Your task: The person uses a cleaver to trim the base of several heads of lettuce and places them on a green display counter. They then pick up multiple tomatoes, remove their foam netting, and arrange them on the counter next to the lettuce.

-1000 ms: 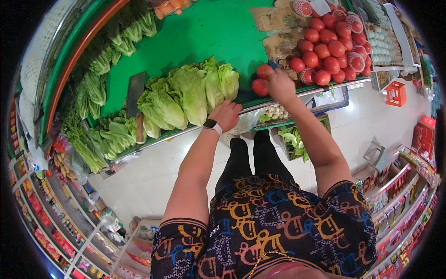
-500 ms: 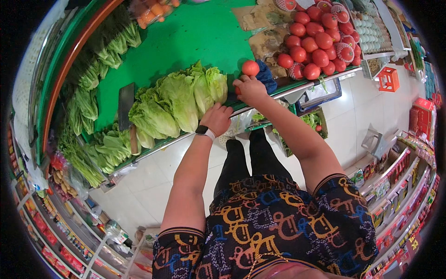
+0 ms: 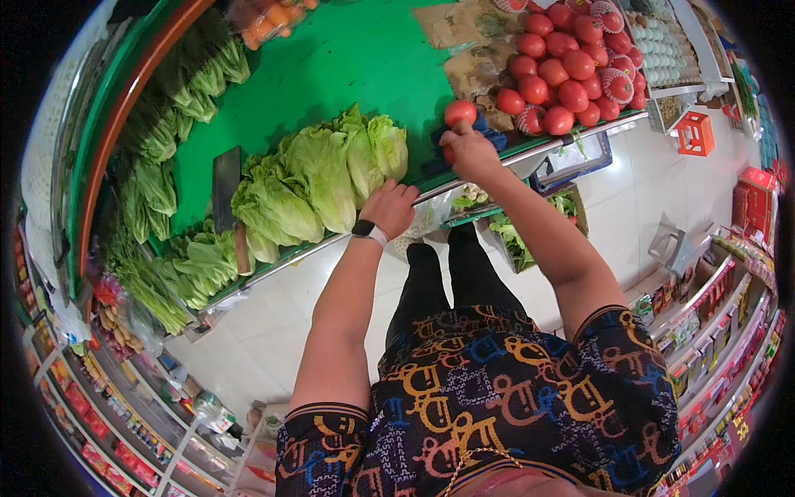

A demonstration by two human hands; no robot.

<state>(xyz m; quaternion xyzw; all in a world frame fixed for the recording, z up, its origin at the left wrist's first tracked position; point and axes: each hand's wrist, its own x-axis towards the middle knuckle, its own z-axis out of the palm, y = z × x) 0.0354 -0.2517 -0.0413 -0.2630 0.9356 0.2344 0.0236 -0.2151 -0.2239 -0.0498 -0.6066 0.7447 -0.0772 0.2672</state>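
- Covering part of a smooth, round red tomato near the counter's front edge, the bare right hand bends its fingers downward; whether they pinch the fruit cannot be told.
- A crumpled dark-blue cloth lies partly hidden behind that hand; a glossy second tomato sits just beyond the fingertips.
- The bare left hand lies at the front edge beside the lettuces, fingers close together; any grip there is unclear.
- A clear plastic bag of orange vegetables is cut off by the upper edge.
- Surface: flat green counter, bordered by a shiny metal rail.
- Room: pale tiled floor; shelves of packaged goods curve at the lower left.
- Materials: crinkled, pale-green leafy lettuces; cleaver with a dark rectangular blade and brown handle; heaped red tomatoes, some in white netted sleeves.
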